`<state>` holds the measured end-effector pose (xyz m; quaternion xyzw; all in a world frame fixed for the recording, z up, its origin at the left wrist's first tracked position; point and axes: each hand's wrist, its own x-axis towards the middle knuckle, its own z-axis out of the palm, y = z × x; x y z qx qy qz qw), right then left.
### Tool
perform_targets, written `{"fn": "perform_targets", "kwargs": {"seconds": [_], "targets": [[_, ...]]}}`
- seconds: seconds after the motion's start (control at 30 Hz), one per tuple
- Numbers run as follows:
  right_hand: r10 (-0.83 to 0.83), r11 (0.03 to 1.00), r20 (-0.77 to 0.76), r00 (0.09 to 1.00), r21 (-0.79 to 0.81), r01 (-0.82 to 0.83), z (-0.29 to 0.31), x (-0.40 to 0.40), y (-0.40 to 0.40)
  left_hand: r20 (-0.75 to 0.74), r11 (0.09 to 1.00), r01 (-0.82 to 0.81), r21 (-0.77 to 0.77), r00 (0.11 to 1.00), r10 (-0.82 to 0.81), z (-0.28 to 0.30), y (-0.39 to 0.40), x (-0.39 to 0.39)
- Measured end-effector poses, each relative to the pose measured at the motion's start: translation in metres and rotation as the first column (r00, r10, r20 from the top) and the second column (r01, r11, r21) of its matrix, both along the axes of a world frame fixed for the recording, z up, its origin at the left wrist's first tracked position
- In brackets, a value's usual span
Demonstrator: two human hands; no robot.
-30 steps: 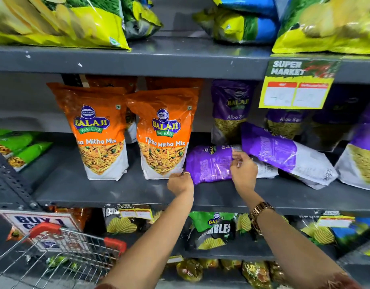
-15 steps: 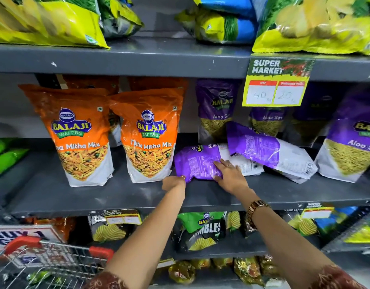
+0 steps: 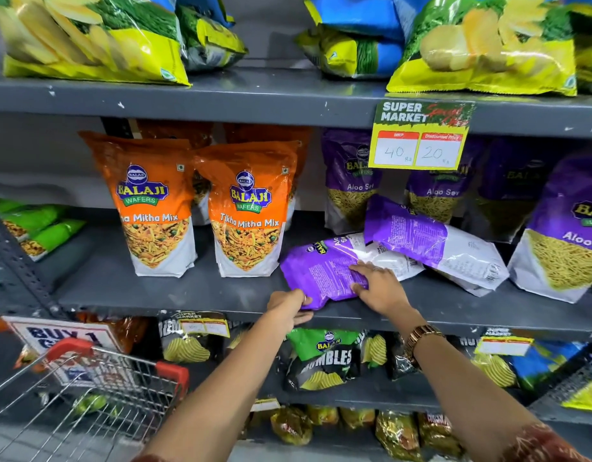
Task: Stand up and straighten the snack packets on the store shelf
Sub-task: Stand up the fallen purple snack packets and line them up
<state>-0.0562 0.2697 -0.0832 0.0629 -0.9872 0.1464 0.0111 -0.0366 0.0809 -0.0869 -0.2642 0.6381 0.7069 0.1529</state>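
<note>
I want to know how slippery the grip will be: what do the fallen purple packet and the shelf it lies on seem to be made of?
Fallen purple packet: looks like glossy plastic film, judging by the light glare and soft creases.
Shelf: apparently grey painted metal with a matte finish; white chips show along the shelf edges.

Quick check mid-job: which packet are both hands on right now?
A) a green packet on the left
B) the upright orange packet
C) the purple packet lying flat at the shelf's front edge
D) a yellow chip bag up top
C: the left hand pinches the corner of the flat purple packet and the right hand presses on top of it.
</note>
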Motion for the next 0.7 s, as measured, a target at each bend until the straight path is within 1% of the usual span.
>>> {"fn": "perform_targets", "kwargs": {"seconds": [0.1,0.23,0.3,0.4,0.47,0.53,0.63,0.7], "targets": [[0.015,0.999,-0.034,0.999,-0.036,-0.016,0.002,0.009,0.001,-0.054,0.998,-0.053,-0.030,0.997,0.052,0.004,0.004,0.011],[0.015,0.997,-0.089,0.996,-0.072,-0.022,0.006,0.018,0.003,-0.120,0.997,-0.077,-0.013,0.990,0.075,0.018,0.011,0.023],[0.024,0.991,-0.148,0.989,-0.129,-0.043,0.007,0.023,0.003,-0.177,0.997,-0.079,-0.015,0.981,0.075,0.031,0.015,0.029],[0.015,0.965,-0.292,0.956,-0.247,-0.091,0.008,0.028,0.001,-0.290,0.994,-0.113,-0.004,0.951,0.107,0.058,0.018,0.033],[0.002,0.929,-0.362,0.932,-0.345,-0.136,0.011,0.030,-0.004,-0.377,0.992,-0.128,0.002,0.919,0.119,0.084,0.018,0.031],[-0.040,0.879,-0.383,0.923,-0.453,-0.149,0.015,0.029,-0.010,-0.450,0.991,-0.130,-0.028,0.887,0.104,0.109,0.018,0.026],[-0.110,0.752,-0.314,0.943,-0.647,-0.127,0.022,0.027,-0.017,-0.524,0.990,-0.107,-0.091,0.850,0.044,0.147,0.020,0.016],[-0.129,0.676,-0.248,0.960,-0.731,-0.098,0.024,0.025,-0.019,-0.580,0.980,-0.116,-0.164,0.815,0.000,0.169,0.018,0.007]]}}
